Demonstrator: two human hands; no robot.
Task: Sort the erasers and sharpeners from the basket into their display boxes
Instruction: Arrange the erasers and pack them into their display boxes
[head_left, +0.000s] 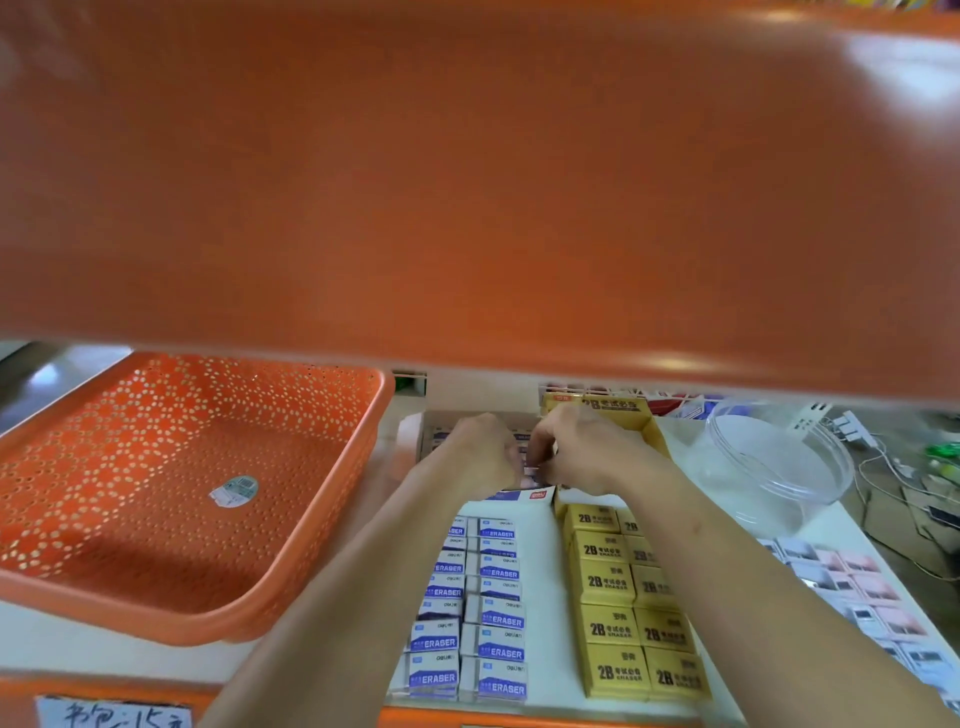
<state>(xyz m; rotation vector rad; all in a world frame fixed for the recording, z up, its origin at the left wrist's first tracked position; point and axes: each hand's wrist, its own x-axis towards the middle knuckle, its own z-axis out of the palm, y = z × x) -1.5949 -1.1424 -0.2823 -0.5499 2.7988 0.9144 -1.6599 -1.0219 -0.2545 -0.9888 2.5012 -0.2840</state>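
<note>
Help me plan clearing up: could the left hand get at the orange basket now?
Probably yes: the orange basket sits just left of the left hand with nothing between them, though that hand looks busy.

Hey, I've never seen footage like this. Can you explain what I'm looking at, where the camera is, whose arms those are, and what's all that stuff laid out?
There is no machine here. This is one picture from a camera worn on a person's head, looking down at their own bare arms. The big orange band on top is a shelf just above. Below it, on the left, sits an orange basket with only a sticker showing inside. In the middle lie rows of blue-and-white erasers, with yellow erasers beside them. A clear plastic tub lies to the right. The left hand and the right hand meet at the back. A small white piece shows between them, but which hand holds it is hidden.
</note>
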